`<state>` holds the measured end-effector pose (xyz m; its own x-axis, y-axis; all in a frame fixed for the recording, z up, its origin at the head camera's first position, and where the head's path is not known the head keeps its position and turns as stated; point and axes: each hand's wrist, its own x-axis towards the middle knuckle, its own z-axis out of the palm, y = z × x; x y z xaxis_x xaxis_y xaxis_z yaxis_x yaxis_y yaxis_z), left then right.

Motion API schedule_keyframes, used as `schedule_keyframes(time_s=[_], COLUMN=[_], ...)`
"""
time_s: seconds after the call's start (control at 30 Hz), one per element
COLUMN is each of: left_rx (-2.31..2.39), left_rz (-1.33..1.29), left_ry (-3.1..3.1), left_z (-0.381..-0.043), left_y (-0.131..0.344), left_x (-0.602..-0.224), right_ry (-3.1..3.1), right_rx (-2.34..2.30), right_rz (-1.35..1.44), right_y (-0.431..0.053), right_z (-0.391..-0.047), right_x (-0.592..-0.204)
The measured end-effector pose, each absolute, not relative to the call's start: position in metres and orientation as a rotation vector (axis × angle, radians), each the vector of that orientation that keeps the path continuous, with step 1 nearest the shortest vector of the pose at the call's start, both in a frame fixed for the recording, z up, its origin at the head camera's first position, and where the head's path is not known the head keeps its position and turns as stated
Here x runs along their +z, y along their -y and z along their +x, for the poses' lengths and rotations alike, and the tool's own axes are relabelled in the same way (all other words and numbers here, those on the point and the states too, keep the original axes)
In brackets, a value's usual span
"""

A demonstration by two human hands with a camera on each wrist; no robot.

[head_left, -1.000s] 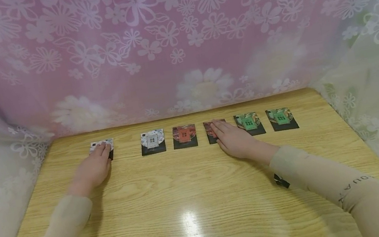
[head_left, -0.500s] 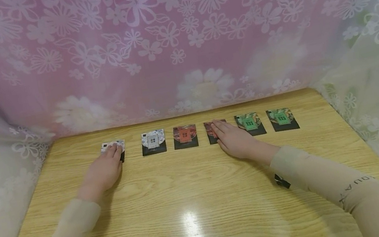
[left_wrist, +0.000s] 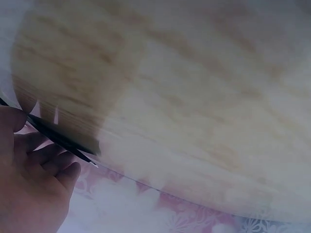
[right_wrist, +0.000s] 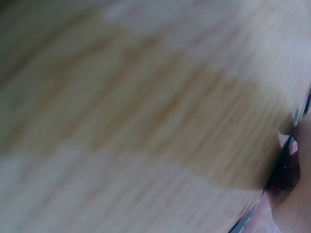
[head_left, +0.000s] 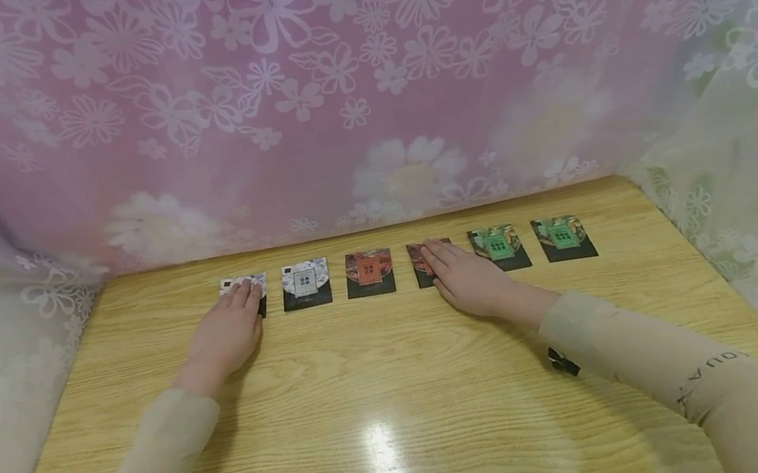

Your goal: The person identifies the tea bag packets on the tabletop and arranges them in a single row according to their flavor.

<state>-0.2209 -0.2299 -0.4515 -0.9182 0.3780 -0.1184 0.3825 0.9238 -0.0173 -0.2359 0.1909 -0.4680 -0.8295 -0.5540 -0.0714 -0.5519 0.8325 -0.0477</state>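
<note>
My left hand (head_left: 224, 331) lies with extended fingers on a white-and-black packet (head_left: 229, 285), the leftmost in a row of flat packets. Much of that packet is hidden beneath the fingers; in the left wrist view its thin dark edge (left_wrist: 63, 140) shows at the fingertips. Close on its right is a second white-and-black packet (head_left: 306, 283), then a red-and-black packet (head_left: 368, 272). Another red packet (head_left: 420, 270) is partly covered by my right hand (head_left: 472, 281), whose straight fingers rest on it. Two green-and-black packets (head_left: 500, 245) finish the row at the right.
The wood-grain table (head_left: 374, 381) ends at a pink flowered curtain (head_left: 359, 122) behind the row. Pale flowered sheets hang along both sides. A small black object (head_left: 564, 362) shows beside my right sleeve.
My left hand has slid right along the table with the leftmost white packet, narrowing the gap to the second white packet. The right hand has stayed in place.
</note>
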Motion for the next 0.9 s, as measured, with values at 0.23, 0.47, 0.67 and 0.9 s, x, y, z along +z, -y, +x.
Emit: schedule_keyframes(time_s=[0.23, 0.47, 0.67, 0.9], left_rx=[-0.137, -0.134, -0.099, -0.111], left_rz=[0.587, 0.596, 0.592, 0.622], left_ry=[-2.968, -2.982, -2.991, -3.01], left_z=[-0.224, -0.226, -0.223, -0.22], left_y=[0.23, 0.232, 0.232, 0.23], left_x=[-0.454, -0.456, -0.454, -0.445], right_ry=[-2.934, -2.936, -2.938, -2.935], right_rx=[-0.037, -0.036, -0.034, -0.074], right_rz=[-0.882, -0.879, -0.89, -0.867], right_y=[-0.188, -0.188, -0.19, -0.193], right_z=[-0.237, -0.238, -0.238, -0.236], right_x=[-0.468, -0.469, -0.47, -0.468])
